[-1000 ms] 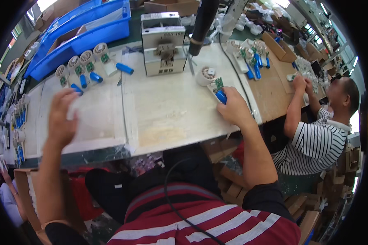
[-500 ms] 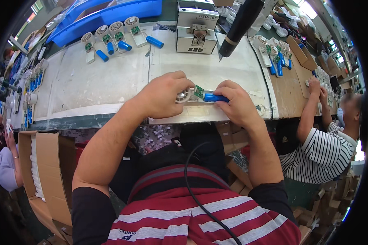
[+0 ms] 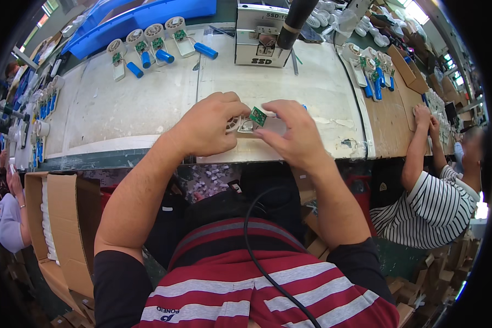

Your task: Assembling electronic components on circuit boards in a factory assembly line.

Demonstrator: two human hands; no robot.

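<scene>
My left hand [image 3: 213,124] is closed on the round, slotted end of a white handheld fan housing [image 3: 233,124] just above the bench's near edge. A small green circuit board [image 3: 258,116] stands tilted up from the housing. Around the housing's handle end, my right hand [image 3: 295,134] has thumb and fingers spread, the thumb close to the board's lower side. Only a bit of a blue cylindrical battery [image 3: 304,107] shows beyond the right fingers. Whether the right thumb touches the housing is unclear.
Several similar housings with blue batteries [image 3: 206,50] lie at the back left, before a blue bin [image 3: 147,27]. A silver screw feeder box [image 3: 259,38] stands behind a hanging black electric screwdriver [image 3: 295,24]. More units [image 3: 374,76] lie right, near a co-worker's hands [image 3: 423,117].
My right fingers have spread off the blue battery, now mostly hidden behind them. The circuit board has tilted up. Both hands and the housing shifted slightly left; the screwdriver swung left.
</scene>
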